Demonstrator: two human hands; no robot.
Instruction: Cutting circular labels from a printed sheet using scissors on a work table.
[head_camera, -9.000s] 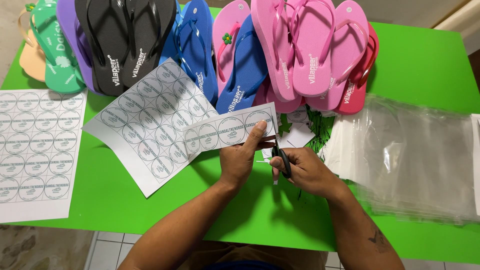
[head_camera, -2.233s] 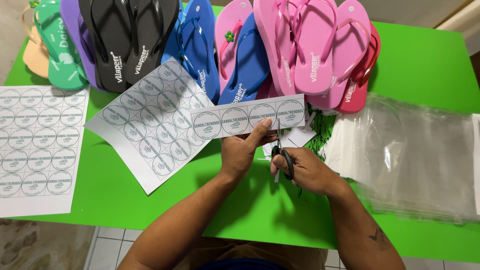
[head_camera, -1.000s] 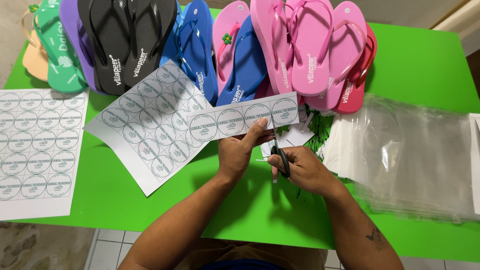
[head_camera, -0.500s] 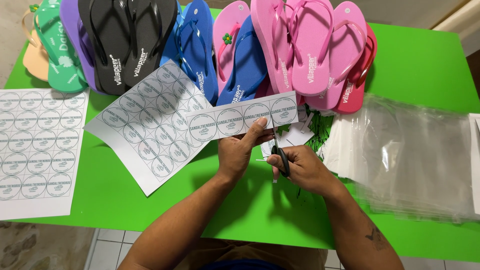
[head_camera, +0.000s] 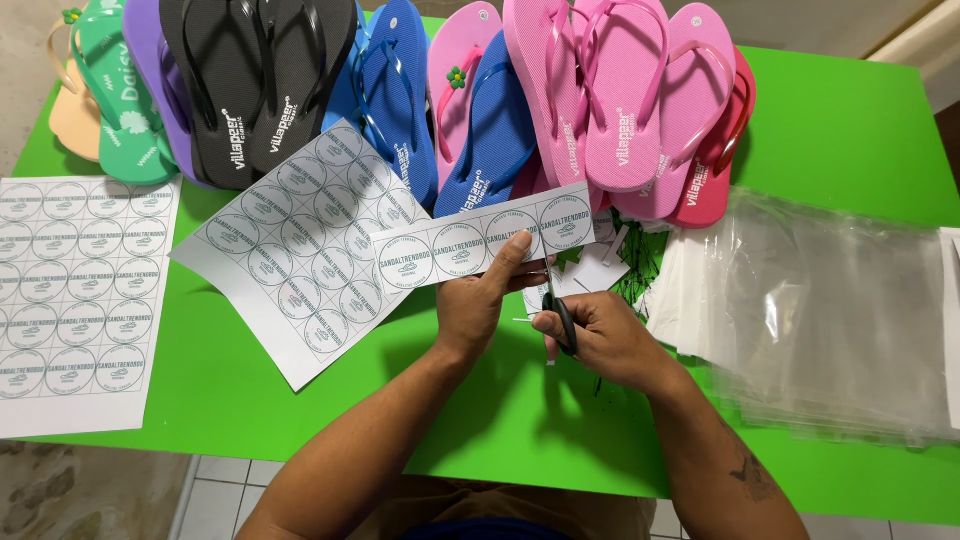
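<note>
Scissors (head_camera: 562, 318) blades hidden behind hands

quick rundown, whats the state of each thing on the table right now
left hand: pinching the label strip
right hand: gripping the scissors
label strip: held up, partly cut
scissors: blades at the strip's lower edge
label sheets: flat, uncut
flip-flops: piled, overlapping
clear bags: stacked flat

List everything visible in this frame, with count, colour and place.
label strip: one, white with round labels, held above table centre
scissors: one pair, black handles, at strip's lower edge
label sheets: two, white, left half of table
flip-flops: many; pink, blue, black, purple, green, peach, red; far edge
clear bags: a stack, right side
table: one, green
left hand: holds strip
right hand: holds scissors
</note>
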